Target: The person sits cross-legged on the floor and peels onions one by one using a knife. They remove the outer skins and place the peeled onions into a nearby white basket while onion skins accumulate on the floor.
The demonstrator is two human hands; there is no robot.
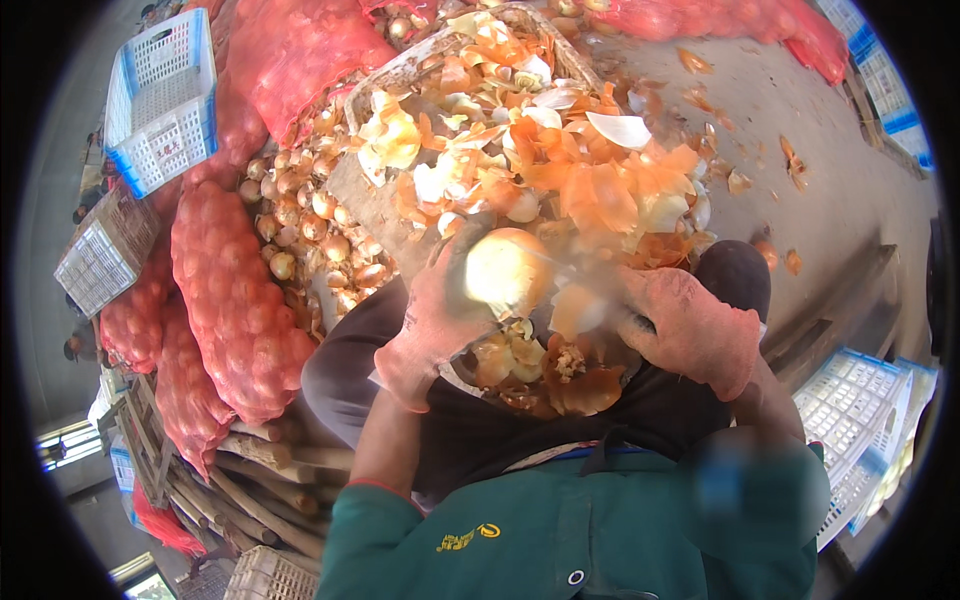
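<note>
My left hand (435,311), in a pinkish work glove with dark fingers, grips a large yellow onion (506,271). Part of the onion's surface is pale and shiny. To its right is my right hand (686,324), in a matching glove with its fingers curled. Blur around those fingertips hides whether they hold a tool. A translucent piece of onion skin (579,309) shows between the two hands. Below them, brown and pale peelings (577,375) lie between my knees. Just beyond the hands spreads a big heap of onion skins (577,165), partly inside a dirty crate (435,56).
Loose onions (322,225) lie on the left, beside a full red mesh sack (232,300). Farther left are a blue-and-white plastic crate (161,101) and wooden poles (255,450). Stacked crates (855,420) stand at right, near a wooden frame (840,315). Skins litter the concrete floor (825,97).
</note>
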